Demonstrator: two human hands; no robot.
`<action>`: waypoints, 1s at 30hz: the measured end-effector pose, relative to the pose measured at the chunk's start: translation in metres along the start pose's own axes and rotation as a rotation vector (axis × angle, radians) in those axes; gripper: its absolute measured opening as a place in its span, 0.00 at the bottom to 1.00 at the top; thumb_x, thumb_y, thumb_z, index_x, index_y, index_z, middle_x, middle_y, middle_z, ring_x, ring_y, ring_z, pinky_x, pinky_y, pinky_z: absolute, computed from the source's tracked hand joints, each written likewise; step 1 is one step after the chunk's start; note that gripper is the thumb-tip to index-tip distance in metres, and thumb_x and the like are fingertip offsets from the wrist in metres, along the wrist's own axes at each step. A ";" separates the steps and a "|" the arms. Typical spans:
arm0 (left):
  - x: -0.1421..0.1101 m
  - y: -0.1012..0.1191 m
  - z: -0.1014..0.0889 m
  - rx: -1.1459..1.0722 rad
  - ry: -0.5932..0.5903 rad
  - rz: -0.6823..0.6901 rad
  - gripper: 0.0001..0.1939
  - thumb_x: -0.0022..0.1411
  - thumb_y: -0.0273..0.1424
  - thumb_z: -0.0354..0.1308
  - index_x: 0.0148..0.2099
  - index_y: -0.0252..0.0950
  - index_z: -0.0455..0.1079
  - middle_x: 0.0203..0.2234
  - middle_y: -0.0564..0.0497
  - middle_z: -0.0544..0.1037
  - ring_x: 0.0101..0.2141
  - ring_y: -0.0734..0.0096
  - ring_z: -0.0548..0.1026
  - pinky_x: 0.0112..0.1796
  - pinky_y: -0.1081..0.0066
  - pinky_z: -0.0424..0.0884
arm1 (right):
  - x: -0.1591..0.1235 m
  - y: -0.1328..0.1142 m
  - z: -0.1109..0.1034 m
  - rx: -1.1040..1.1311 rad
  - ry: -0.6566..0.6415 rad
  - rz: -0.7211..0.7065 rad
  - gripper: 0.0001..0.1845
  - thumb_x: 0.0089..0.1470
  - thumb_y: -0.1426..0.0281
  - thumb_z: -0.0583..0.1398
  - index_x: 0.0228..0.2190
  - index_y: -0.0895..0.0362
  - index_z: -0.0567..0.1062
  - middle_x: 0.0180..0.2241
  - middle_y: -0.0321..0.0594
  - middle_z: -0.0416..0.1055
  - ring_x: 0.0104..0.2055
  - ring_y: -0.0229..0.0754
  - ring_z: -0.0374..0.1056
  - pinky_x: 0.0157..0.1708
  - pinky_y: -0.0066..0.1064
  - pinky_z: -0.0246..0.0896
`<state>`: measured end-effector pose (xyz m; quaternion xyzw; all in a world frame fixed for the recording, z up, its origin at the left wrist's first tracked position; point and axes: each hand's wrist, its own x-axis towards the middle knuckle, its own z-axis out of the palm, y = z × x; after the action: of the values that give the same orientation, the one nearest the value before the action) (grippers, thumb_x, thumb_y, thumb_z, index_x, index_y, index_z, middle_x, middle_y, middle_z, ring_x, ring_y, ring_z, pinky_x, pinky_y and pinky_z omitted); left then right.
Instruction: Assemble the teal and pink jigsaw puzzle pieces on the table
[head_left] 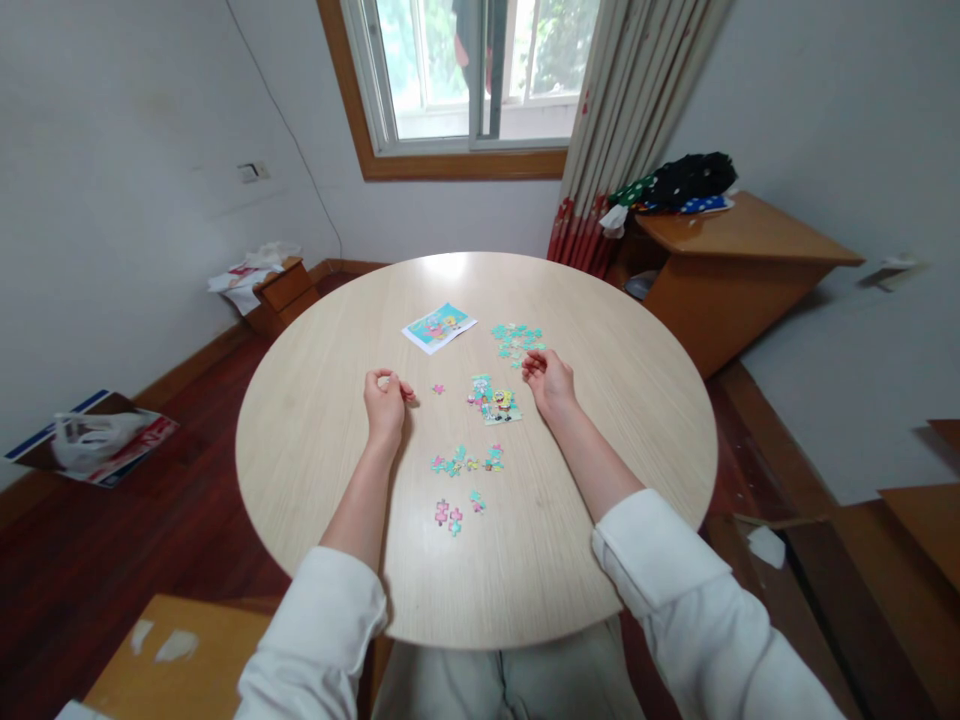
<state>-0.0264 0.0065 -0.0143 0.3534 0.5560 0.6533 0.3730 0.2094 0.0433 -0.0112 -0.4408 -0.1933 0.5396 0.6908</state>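
The round table (300, 430) is the largest thing, and it fills the middle of the frame. At the upper right stands a brown desk (750, 240) with dark cloths (694, 182) on it. My left hand (385, 405) is left of the centre, with its fingers loosely bent; I cannot tell if it grips something. My right hand (551, 382) is right of the centre, its fingers curled just beside the loose pieces (527, 333); its grip I also cannot tell. The picture sheet (437, 328) lies above the centre, to the left of these loose pieces. Between my hands is the joined part of the puzzle (501, 406). Below it is a row of small clusters (455, 466), and lower again some mostly pink pieces (442, 512). The smallest is one pink piece (438, 389), near my left hand.
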 end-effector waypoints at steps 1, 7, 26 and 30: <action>0.000 -0.001 0.000 -0.002 0.002 0.001 0.05 0.58 0.29 0.50 0.35 0.38 0.55 0.14 0.61 0.68 0.16 0.78 0.67 0.21 0.79 0.63 | -0.001 0.000 0.000 0.001 0.002 0.003 0.06 0.44 0.74 0.56 0.18 0.57 0.69 0.15 0.32 0.66 0.19 0.31 0.63 0.19 0.22 0.60; 0.000 0.000 -0.001 -0.016 0.020 0.004 0.05 0.58 0.26 0.49 0.35 0.39 0.54 0.14 0.61 0.68 0.15 0.78 0.67 0.20 0.79 0.63 | -0.004 -0.007 0.001 0.019 0.022 -0.014 0.07 0.44 0.75 0.57 0.17 0.58 0.69 0.14 0.32 0.66 0.18 0.30 0.62 0.18 0.19 0.58; 0.000 -0.002 0.000 0.015 0.038 0.024 0.05 0.60 0.24 0.47 0.38 0.38 0.58 0.13 0.62 0.64 0.15 0.79 0.65 0.20 0.80 0.61 | -0.002 -0.022 -0.006 0.010 0.196 -0.082 0.13 0.48 0.77 0.53 0.16 0.58 0.69 0.12 0.30 0.63 0.15 0.27 0.59 0.14 0.17 0.50; 0.000 -0.001 0.001 0.020 -0.013 0.015 0.07 0.61 0.24 0.44 0.34 0.35 0.62 0.13 0.60 0.64 0.15 0.80 0.63 0.20 0.79 0.60 | -0.003 -0.022 -0.006 0.005 0.193 -0.080 0.13 0.48 0.76 0.53 0.16 0.58 0.69 0.12 0.30 0.63 0.15 0.27 0.59 0.14 0.17 0.50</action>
<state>-0.0252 0.0070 -0.0151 0.3654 0.5573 0.6482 0.3683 0.2252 0.0381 0.0042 -0.4809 -0.1417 0.4672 0.7283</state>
